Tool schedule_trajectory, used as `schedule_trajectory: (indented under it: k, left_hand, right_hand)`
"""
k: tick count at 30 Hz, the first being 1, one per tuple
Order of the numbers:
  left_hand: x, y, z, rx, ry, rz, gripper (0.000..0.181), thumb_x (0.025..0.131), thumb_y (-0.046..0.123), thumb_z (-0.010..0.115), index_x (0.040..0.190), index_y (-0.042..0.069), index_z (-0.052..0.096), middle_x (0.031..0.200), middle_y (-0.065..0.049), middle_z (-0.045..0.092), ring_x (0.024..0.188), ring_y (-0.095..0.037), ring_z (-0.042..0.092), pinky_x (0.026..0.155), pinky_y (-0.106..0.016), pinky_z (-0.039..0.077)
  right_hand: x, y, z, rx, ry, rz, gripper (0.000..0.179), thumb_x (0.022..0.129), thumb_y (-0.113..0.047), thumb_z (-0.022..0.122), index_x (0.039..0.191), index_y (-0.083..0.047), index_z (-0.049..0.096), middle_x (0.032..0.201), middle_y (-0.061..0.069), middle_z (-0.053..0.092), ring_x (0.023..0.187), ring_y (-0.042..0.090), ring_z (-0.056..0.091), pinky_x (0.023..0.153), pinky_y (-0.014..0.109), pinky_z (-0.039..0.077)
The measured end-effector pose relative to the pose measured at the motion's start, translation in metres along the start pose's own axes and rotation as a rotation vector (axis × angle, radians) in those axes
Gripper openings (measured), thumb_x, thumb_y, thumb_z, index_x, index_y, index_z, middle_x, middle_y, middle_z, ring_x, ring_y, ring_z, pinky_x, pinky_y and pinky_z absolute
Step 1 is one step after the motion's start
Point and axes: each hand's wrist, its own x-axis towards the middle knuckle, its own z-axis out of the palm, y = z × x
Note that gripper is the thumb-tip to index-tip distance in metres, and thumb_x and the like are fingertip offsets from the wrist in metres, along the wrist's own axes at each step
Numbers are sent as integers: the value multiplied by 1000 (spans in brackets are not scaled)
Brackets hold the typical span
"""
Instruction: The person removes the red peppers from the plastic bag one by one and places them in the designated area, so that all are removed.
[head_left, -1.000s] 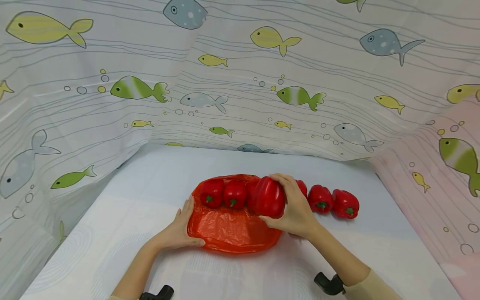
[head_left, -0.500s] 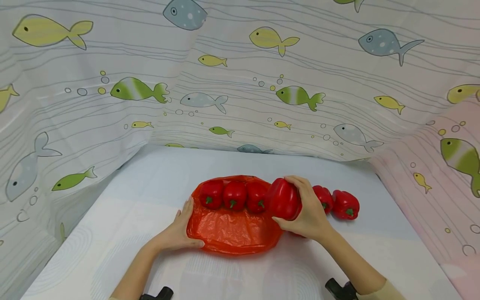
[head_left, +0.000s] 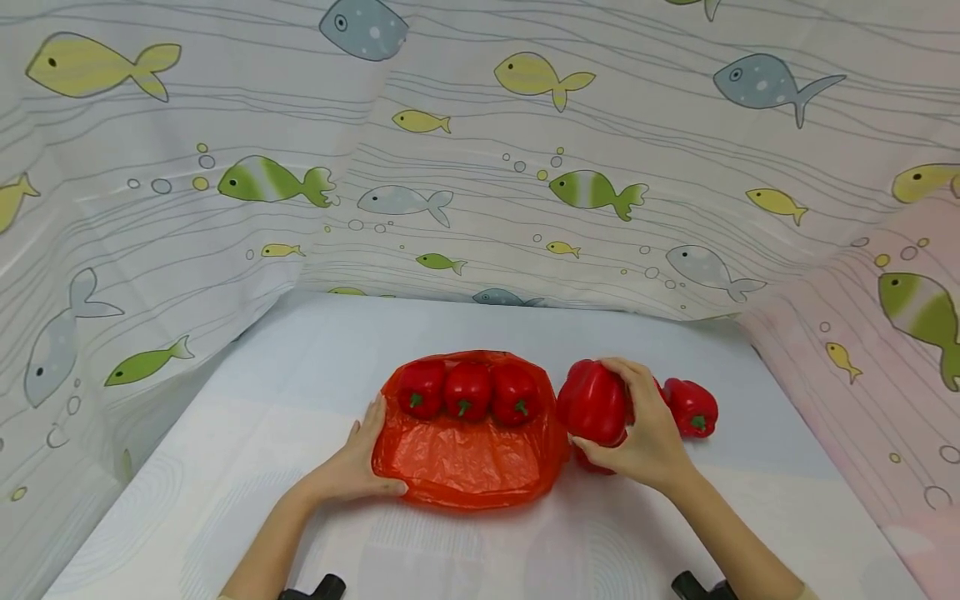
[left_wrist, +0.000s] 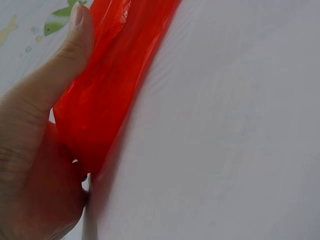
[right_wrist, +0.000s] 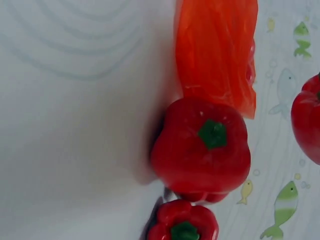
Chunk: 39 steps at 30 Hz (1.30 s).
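My right hand holds a large red bell pepper, raised just right of the orange-red plastic bag. Three red bell peppers sit side by side along the far part of that bag, green stems facing me. Against the bag's left side rests my left hand, its fingers and thumb spread along the edge. Under the held pepper another bell pepper stands beside the bag, mostly hidden from the head view. The right wrist view does not show the right hand.
To the right of my right hand lies a bell pepper, and a sliver of another shows behind my fingers. A pale cloth covers the table. Fish-printed sheets rise at the back and sides.
My right hand has carried the held pepper rightward, from over the bag to beside it. The third pepper in the bag is now uncovered. My left hand stays at the bag's edge.
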Motion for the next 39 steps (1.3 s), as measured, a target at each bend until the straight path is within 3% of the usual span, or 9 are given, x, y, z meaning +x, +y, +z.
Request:
schedule_trajectory:
  k: [6, 15, 39]
  left_hand:
    - [1, 1, -1, -1, -7, -8, 131, 70, 43, 83, 149, -8, -10, 157, -25, -11, 143, -41, -11, 111, -61, -5]
    - [1, 2, -2, 0, -8, 2, 131, 70, 42, 82, 148, -8, -10, 157, -25, -11, 143, -41, -11, 111, -62, -5]
    - [-1, 1, -1, 18, 3, -1, 132, 69, 41, 83, 148, -9, -9, 156, -28, -9, 143, -43, -11, 110, -63, -6]
  right_hand:
    - [-9, 7, -10, -26, 22, 23, 102, 51, -13, 93, 138, -3, 41, 133, 9, 48, 119, 21, 47, 78, 43, 56]
    - [-21, 14, -21, -46, 22, 65, 102, 51, -12, 94, 138, -4, 42, 135, 5, 47, 121, 17, 45, 87, 18, 47]
    - [-43, 32, -40, -120, 29, 72, 102, 50, -12, 92, 138, 0, 42, 131, 9, 48, 118, 17, 44, 87, 5, 38]
